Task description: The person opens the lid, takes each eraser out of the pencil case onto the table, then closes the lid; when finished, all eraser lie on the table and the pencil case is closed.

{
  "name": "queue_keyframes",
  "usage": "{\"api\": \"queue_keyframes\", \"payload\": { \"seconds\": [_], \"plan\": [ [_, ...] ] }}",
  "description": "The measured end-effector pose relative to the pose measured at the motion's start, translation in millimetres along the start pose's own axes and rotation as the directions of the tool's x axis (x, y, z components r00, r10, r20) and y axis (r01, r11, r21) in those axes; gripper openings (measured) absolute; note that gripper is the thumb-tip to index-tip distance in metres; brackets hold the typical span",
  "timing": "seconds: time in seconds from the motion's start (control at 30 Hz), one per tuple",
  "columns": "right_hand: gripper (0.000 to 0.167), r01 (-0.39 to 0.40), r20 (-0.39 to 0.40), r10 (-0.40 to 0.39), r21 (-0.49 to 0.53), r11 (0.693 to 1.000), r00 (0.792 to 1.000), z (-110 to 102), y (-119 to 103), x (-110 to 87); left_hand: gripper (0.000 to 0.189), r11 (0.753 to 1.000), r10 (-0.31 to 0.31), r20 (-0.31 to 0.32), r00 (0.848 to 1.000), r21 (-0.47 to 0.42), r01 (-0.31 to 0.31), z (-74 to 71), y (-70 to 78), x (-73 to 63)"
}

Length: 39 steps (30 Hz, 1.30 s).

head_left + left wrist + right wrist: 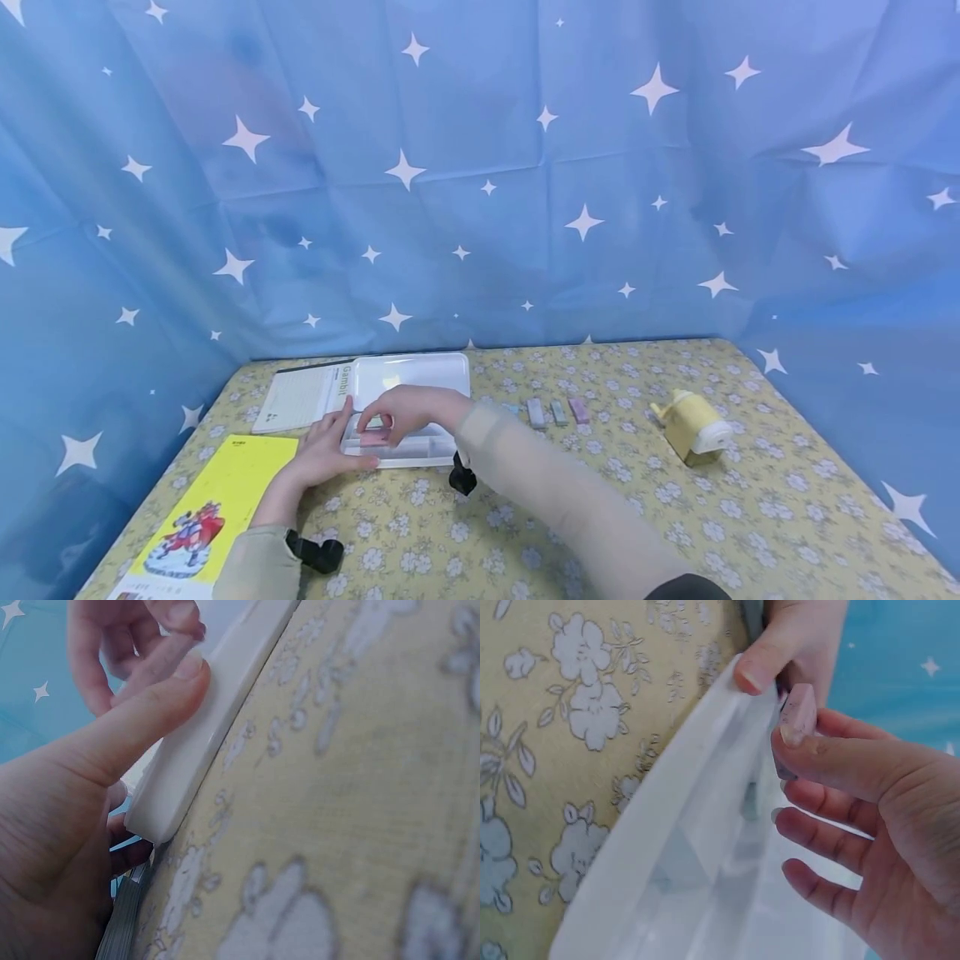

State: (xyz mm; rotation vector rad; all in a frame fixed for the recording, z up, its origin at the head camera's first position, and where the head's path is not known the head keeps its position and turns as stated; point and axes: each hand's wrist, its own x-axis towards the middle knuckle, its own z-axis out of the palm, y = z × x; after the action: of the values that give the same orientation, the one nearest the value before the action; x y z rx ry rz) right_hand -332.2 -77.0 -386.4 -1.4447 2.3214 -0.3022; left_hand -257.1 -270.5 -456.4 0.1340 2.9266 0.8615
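Note:
A white plastic case [442, 461] with compartments lies open on the table, its lid folded back. My right hand [416, 408] is over the left compartments and pinches a pink eraser [802, 709] between thumb and fingers. The right wrist view shows the eraser tilted above the case's inside. At the case's left end, my left hand [322, 450] holds it, thumb [161, 712] along the front rim and fingers at the far side. A small pale green piece [751, 802] shows in a compartment, too blurred to identify. The right forearm hides part of the table.
Several pastel erasers [536, 413] lie right of the case. Farther right stands a yellow crank pencil sharpener [692, 425]. A yellow illustrated book [247, 475] is at the left front, and a lined notepad [300, 398] lies behind it, beside the case. A starred blue curtain [480, 208] surrounds the table.

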Motion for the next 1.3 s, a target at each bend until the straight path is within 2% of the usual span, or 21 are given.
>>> {"api": "queue_keyframes", "payload": {
  "seconds": [0.2, 0.47, 0.67, 0.83, 1.13, 1.3],
  "plan": [
    [0.048, -0.014, -0.014, 0.015, 0.013, 1.0, 1.0, -5.2, 2.4, -12.2, 0.125, 1.0, 0.008, -0.006, 1.0, 0.02, -0.008, 2.2, 0.3, 0.8],
    [0.049, -0.055, -0.032, 0.057, 0.048, 0.997, 0.998, -6.1, 14.9, -34.1, 0.125, 1.0, -0.009, -0.001, 1.0, 0.02, 0.01, 3.5, 3.2, 0.5],
    [0.049, -0.056, -0.063, 0.062, 0.093, 0.994, 0.996, -5.6, 24.6, -52.5, 0.125, 0.999, -0.04, 0.006, 0.999, 0.014, 0.04, 2.3, 3.7, -0.3],
    [0.048, -0.071, -0.086, 0.082, 0.124, 0.99, 0.993, -3.6, 32.5, -68.4, 0.126, 0.999, -0.033, 0.002, 0.999, 0.014, 0.033, 2.0, 2.5, -0.9],
    [0.047, -0.102, -0.143, 0.137, 0.23, 0.968, 0.98, -0.7, 40.8, -101.1, 0.125, 1.0, 0.005, -0.001, 1.0, 0.016, -0.005, 1.0, 1.5, -2.1],
    [0.046, -0.082, -0.179, 0.144, 0.312, 0.946, 0.973, 2.9, 45.6, -119.4, 0.124, 1.0, 0.01, 0.002, 1.0, 0.027, -0.01, 1.5, 0.3, -2.2]
  ]
}}
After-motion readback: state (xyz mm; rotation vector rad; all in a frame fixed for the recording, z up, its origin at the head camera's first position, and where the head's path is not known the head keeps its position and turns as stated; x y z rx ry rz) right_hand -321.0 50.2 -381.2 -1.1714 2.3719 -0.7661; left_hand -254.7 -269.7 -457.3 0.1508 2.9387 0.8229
